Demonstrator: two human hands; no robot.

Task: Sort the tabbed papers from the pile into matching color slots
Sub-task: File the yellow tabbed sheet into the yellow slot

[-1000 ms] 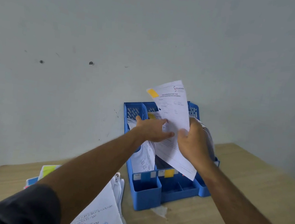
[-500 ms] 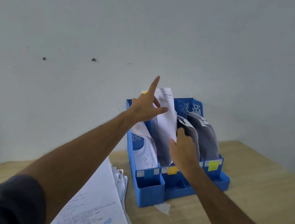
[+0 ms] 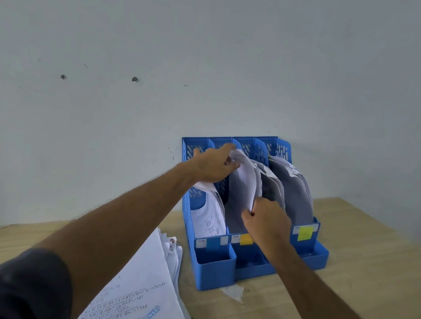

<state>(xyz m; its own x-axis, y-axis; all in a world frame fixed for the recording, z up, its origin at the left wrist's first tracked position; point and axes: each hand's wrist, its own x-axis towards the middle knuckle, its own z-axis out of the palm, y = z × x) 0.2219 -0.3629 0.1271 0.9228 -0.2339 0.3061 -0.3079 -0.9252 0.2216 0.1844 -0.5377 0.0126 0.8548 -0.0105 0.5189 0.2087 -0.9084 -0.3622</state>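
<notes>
On the desk [image 3: 348,280] the blue organizer [image 3: 214,270] stands against the wall; the pile [image 3: 142,290] waits left. The left hand [image 3: 211,166] curls its fingers over the paper [image 3: 245,179], seating it in the orange-labelled slot while the right hand [image 3: 266,222] pinches its edge

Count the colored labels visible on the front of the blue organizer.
3: a blue label on the leftmost slot, an orange label on the next, a yellow label on the rightmost. The right hand may hide a fourth.
</notes>
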